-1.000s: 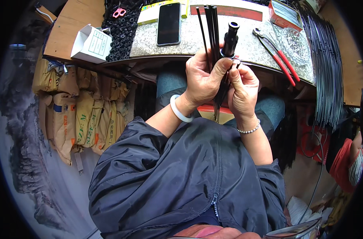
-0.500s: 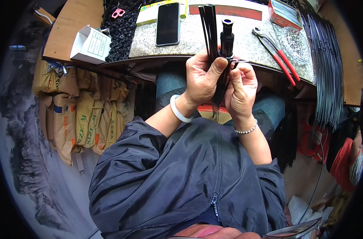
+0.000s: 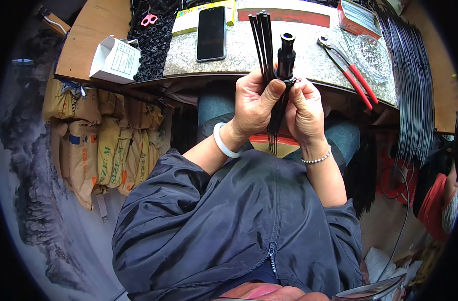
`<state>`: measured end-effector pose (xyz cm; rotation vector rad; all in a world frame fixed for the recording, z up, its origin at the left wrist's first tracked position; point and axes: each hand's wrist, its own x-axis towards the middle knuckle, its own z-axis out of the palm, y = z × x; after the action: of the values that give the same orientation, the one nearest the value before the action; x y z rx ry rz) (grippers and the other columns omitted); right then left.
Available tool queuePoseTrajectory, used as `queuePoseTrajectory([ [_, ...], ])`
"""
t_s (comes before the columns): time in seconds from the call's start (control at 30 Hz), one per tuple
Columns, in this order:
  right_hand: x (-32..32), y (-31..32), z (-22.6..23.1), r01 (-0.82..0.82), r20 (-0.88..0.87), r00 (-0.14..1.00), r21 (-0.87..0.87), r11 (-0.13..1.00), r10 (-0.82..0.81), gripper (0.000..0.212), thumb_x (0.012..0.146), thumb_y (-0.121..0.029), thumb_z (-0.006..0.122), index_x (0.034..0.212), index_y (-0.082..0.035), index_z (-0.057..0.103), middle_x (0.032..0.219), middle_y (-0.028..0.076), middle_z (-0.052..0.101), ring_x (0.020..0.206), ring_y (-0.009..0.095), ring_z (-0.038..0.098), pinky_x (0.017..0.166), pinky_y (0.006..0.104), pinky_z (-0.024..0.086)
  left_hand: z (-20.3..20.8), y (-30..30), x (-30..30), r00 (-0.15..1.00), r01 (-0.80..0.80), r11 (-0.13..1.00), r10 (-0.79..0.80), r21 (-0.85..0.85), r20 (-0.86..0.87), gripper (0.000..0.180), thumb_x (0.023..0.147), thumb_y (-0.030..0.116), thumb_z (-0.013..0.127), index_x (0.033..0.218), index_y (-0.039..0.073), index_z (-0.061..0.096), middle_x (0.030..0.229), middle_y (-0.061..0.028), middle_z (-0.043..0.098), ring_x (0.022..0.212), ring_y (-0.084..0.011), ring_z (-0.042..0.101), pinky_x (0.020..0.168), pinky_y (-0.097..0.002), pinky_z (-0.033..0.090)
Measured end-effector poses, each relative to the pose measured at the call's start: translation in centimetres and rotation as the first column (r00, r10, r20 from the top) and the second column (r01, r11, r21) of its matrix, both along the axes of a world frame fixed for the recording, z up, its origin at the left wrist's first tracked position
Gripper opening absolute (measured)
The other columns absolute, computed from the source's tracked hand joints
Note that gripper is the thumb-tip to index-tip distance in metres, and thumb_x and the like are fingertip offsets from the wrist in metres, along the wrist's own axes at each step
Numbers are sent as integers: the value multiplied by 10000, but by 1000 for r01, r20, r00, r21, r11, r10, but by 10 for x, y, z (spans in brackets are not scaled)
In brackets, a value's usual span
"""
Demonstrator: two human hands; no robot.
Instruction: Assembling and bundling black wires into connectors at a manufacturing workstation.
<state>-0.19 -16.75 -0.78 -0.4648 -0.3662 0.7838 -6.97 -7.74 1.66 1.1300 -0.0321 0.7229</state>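
My left hand (image 3: 256, 103) is closed round a black tubular piece (image 3: 286, 57) and a bundle of thin black rods (image 3: 262, 42), which together look like an umbrella frame. The tube stands upright with its round open end on top. Some rods rise to the left of it; others hang below my fingers, their tips (image 3: 272, 143) bunched over my lap. My right hand (image 3: 305, 108) pinches beside the tube's collar, thumb against the forefinger. A pale thin line shows round the collar. What lies between the right fingertips is mostly hidden.
On the table (image 3: 183, 62) lie a black phone (image 3: 211, 34), red-handled pliers (image 3: 348, 72), a clear glass dish (image 3: 373, 57), an open box (image 3: 359, 19) and a white carton (image 3: 116, 57). Small black parts (image 3: 156, 50) cover the left. Black rods (image 3: 412, 90) overhang at right; sacks (image 3: 83, 150) stand left.
The tube and rods have dropped slightly. My right fingers have drawn in closer to the collar, and the thin wire that stuck out to their right no longer shows.
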Motion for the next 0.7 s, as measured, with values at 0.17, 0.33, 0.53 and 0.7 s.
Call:
queuePoseTrajectory([
  [0.17, 11, -1, 1, -40, 86, 995, -15, 999, 42, 101, 833, -98, 693, 804, -37, 618, 991, 36, 601, 909, 79, 543, 837, 210, 413, 0, -1, 3, 998, 57, 998, -57, -32, 3, 363, 903, 262, 607, 1132, -18, 588, 978, -44, 652, 893, -84, 576, 819, -237, 462],
  [0.33, 10, -2, 1, 27, 134, 991, -157, 987, -5, 177, 819, -131, 715, 908, -31, 599, 991, 48, 592, 903, 90, 552, 819, 209, 423, -1, 9, 6, 980, 197, 980, -197, -40, -10, 390, 928, 310, 553, 1132, -21, 580, 1002, -71, 649, 904, -123, 607, 835, -256, 473],
  [0.53, -21, 4, -14, 201, 584, 806, -420, 885, 94, 306, 785, -133, 746, 993, -17, 555, 795, 13, 587, 708, 77, 571, 609, 238, 478, 27, 27, 13, 993, 116, 990, -118, -80, -15, 722, 910, 537, 427, 1274, -84, 374, 773, -56, 574, 818, -195, 614, 947, -461, 443],
  [0.7, -30, 5, -33, 368, 710, 703, -423, 828, 50, 188, 800, -124, 731, 771, -34, 569, 596, 8, 556, 555, 75, 512, 558, 248, 451, 31, 29, 8, 936, 336, 941, -329, 40, -124, 481, 819, 117, 650, 1206, -104, 469, 726, -65, 575, 675, -172, 594, 681, -341, 524],
])
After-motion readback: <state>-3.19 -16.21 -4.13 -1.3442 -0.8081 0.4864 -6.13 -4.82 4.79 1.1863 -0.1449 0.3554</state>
